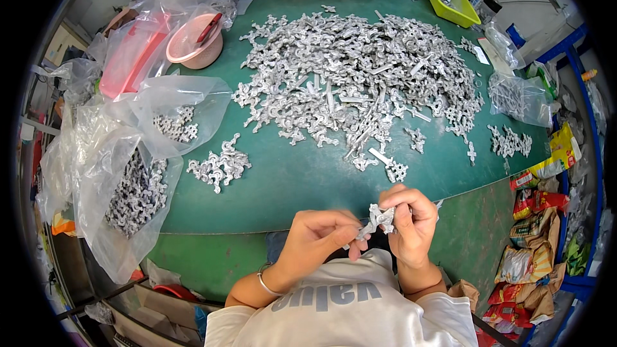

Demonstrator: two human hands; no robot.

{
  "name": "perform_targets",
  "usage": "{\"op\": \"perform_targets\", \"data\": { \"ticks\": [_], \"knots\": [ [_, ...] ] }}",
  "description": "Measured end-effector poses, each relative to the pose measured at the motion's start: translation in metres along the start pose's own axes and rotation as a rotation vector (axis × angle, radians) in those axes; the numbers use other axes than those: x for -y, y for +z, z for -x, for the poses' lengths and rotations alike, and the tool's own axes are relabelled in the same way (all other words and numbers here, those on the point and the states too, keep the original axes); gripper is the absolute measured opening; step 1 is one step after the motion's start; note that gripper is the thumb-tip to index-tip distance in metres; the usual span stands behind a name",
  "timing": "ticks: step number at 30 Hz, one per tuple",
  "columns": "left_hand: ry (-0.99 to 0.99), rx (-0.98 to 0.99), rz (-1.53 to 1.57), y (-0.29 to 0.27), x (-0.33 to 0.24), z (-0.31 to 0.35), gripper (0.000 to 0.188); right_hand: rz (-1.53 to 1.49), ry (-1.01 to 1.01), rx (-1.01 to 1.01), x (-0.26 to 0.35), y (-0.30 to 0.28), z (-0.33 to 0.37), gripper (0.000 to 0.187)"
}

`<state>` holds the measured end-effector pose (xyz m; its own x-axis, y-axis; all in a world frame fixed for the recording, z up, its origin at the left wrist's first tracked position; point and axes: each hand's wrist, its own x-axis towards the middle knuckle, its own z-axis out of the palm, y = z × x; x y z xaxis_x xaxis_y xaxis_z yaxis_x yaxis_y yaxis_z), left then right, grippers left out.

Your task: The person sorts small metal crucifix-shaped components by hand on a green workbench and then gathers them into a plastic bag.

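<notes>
Left hand (319,235) and right hand (413,226) pinch a metal part (380,219), lower centre of frame; long axis slants, lower left to upper right

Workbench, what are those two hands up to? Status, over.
Left hand and right hand both pinching silvery piece. Big pile of similar pieces ahead on green table. Stray pieces between hands and pile.

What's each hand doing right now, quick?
Left hand: closed, pinching a silvery piece.
Right hand: closed, pinching what looks like the same silvery piece.
</notes>
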<state>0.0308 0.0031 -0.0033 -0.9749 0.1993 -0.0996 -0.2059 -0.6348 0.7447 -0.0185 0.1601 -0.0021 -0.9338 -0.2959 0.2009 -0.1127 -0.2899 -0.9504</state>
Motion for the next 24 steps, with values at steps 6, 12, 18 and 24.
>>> {"op": "perform_targets", "data": {
  "ticks": [6, 12, 18, 24],
  "knots": [
    [0.031, -0.117, -0.159, 0.009, -0.001, 0.003, 0.013, -0.039, 0.034, -0.053, -0.006, -0.001, -0.003, 0.018],
    [0.030, -0.093, -0.255, 0.007, -0.004, 0.004, 0.014, -0.102, 0.125, -0.044, -0.007, -0.001, -0.004, 0.020],
    [-0.097, -0.065, -0.141, 0.003, -0.008, 0.004, 0.011, -0.174, 0.228, -0.041, -0.007, 0.000, -0.005, 0.024],
    [-0.181, -0.028, -0.055, 0.001, -0.010, 0.005, 0.012, -0.189, 0.242, -0.028, -0.006, 0.000, -0.006, 0.027]
  ]
}}
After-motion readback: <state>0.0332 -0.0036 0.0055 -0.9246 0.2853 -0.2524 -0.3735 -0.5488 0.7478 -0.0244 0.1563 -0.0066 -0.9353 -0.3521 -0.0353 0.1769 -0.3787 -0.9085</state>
